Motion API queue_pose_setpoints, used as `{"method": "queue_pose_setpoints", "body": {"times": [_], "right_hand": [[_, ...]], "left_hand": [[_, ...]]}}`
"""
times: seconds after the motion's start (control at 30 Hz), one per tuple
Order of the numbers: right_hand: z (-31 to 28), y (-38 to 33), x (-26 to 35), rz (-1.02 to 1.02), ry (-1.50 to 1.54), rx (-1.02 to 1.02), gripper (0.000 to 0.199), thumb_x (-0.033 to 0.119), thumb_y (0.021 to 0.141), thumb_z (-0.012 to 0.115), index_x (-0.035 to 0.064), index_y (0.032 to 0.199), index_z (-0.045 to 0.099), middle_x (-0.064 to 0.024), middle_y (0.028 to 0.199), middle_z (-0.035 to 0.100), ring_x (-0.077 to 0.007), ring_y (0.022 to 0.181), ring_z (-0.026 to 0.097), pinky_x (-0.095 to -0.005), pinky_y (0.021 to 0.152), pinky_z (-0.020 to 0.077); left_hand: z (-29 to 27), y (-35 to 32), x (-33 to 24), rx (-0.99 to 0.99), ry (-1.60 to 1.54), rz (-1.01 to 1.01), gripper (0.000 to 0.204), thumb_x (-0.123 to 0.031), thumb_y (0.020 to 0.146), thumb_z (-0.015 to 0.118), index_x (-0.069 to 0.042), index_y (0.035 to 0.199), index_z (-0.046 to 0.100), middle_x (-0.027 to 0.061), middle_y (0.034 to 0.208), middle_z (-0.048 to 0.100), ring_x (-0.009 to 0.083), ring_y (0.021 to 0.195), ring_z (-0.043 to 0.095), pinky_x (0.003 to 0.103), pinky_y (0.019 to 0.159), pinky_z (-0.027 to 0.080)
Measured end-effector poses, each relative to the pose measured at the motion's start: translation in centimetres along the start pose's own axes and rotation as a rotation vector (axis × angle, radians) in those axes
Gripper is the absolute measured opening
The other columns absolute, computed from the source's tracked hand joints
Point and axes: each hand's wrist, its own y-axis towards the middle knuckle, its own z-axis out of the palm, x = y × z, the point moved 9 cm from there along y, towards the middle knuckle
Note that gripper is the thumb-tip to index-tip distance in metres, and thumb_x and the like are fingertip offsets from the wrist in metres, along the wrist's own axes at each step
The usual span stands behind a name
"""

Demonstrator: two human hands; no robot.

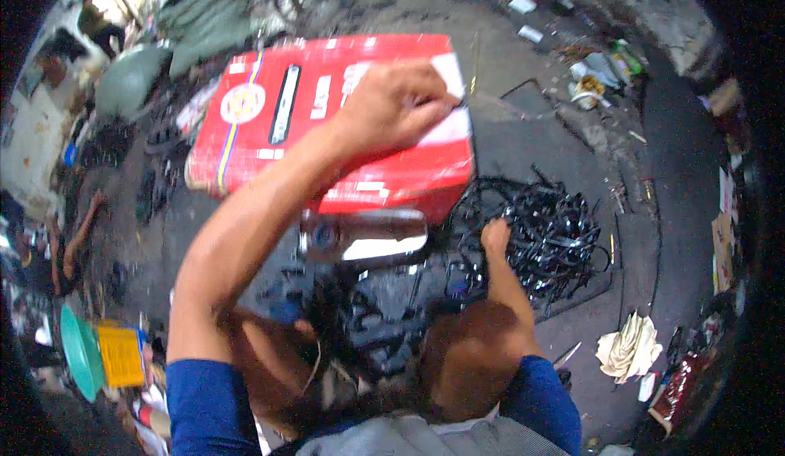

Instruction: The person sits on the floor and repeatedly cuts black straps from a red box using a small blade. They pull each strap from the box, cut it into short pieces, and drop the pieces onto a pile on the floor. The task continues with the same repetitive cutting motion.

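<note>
A large red printed box [282,174] with white patches lies in front of me. Over its right part is my left hand [392,106], fingers curled and pinched together at the box's right edge; what they hold is too blurred to name. My right hand [495,234] is closed at the left side of a tangled heap of shiny black strips [560,239]. Its fingertips are hidden, so I cannot see what lies in them. Against the box's near side rests a dark, rounded object with a bright white face [380,248].
More black pieces [376,317] lie on the dark floor between my knees. A crumpled cream cloth [628,347] is at the right. To the left are a green basin [82,354] and a yellow crate [121,355]. Another person's arm [80,239] shows at far left.
</note>
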Motion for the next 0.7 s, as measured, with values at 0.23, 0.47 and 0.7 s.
{"method": "queue_pose_setpoints", "body": {"times": [0.23, 0.47, 0.7], "right_hand": [[-4.0, -1.6, -0.6, 0.218, 0.309, 0.091, 0.023, 0.019, 0.095, 0.058, -0.0042, 0.099, 0.061, -0.0271, 0.101, 0.073, -0.0453, 0.095, 0.072, -0.0511, 0.085, 0.0582], [-8.1, -2.7, -1.8, 0.327, -0.022, 0.172, 0.026, 0.016, 0.097, 0.054, -0.0043, 0.108, 0.065, -0.0288, 0.11, 0.071, -0.0461, 0.105, 0.069, -0.0548, 0.092, 0.0555], [-11.0, -1.6, -5.0, 0.188, -0.204, 0.17, 0.023, 0.014, 0.094, 0.057, -0.0018, 0.108, 0.068, -0.0239, 0.106, 0.074, -0.0453, 0.099, 0.072, -0.0539, 0.086, 0.0583]], "left_hand": [[0.9, -0.1, -1.2, 0.001, 0.022, 0.309, 0.019, -0.012, 0.087, 0.071, -0.004, 0.103, 0.078, 0.0124, 0.097, 0.071, 0.0295, 0.082, 0.07, 0.038, 0.075, 0.058], [2.9, -1.0, -3.0, 0.183, 0.356, 0.346, 0.05, -0.038, 0.095, 0.057, -0.004, 0.13, 0.067, 0.017, 0.126, 0.063, 0.0349, 0.115, 0.062, 0.043, 0.102, 0.05], [5.1, -0.3, -3.4, 0.295, 0.42, 0.119, 0.083, -0.069, 0.095, 0.051, -0.005, 0.148, 0.052, 0.0211, 0.146, 0.055, 0.0391, 0.134, 0.053, 0.045, 0.115, 0.04]]}}
